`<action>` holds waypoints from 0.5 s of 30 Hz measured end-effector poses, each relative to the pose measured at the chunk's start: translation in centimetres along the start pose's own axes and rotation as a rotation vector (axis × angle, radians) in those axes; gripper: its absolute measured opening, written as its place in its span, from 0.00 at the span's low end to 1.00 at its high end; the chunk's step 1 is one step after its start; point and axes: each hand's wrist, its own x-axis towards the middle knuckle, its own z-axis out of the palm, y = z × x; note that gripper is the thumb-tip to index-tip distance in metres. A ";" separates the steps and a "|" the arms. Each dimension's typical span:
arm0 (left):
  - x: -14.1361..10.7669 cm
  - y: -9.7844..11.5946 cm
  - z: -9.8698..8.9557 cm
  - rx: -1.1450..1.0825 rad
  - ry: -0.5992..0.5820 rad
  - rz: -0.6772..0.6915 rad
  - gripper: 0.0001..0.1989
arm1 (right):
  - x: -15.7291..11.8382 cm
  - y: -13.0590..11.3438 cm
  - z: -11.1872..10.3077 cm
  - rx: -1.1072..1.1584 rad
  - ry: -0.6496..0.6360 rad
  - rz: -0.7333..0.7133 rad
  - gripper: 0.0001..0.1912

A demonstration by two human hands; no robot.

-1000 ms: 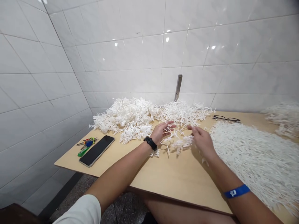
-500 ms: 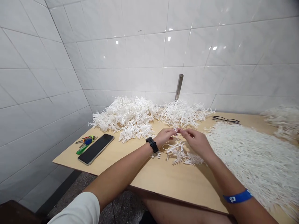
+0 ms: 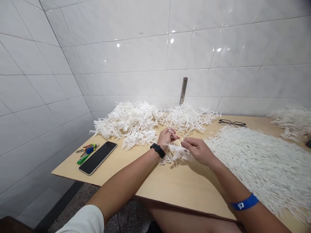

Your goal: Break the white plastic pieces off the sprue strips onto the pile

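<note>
My left hand (image 3: 167, 137), with a black watch on its wrist, is closed with its fingers curled around thin white plastic strands. My right hand (image 3: 198, 150), with a blue band on the forearm, pinches a strand between thumb and fingers. Between and just below the hands hangs a blurred cluster of branching white strands (image 3: 177, 152), over the tan tabletop (image 3: 165, 184). Behind the hands lie a large heap of branched white strands (image 3: 131, 118) and a smaller heap (image 3: 190, 117). To the right spreads a wide layer of short white pieces (image 3: 257, 161).
A phone (image 3: 98, 158) and a bunch of keys (image 3: 88, 149) with a green tag lie at the table's left. Black-framed glasses (image 3: 232, 123) rest behind the right-hand layer. Another white pile (image 3: 293, 121) sits at the far right. A metal bracket (image 3: 183, 90) stands against the tiled wall.
My hands have moved apart, the left turning palm upward. The white cluster that lay on the table below them is now lifted between them. The view has shifted slightly.
</note>
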 end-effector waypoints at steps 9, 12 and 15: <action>-0.4 1.2 -0.5 0.078 -0.137 0.016 0.16 | -0.4 4.2 -4.7 -0.357 0.646 0.125 0.16; -0.7 1.2 -0.3 0.114 -0.168 0.039 0.18 | -0.8 5.1 -6.1 -0.446 0.748 0.123 0.21; -0.8 1.1 -0.2 0.160 -0.182 0.062 0.19 | -0.9 4.6 -5.8 -0.425 0.795 0.125 0.28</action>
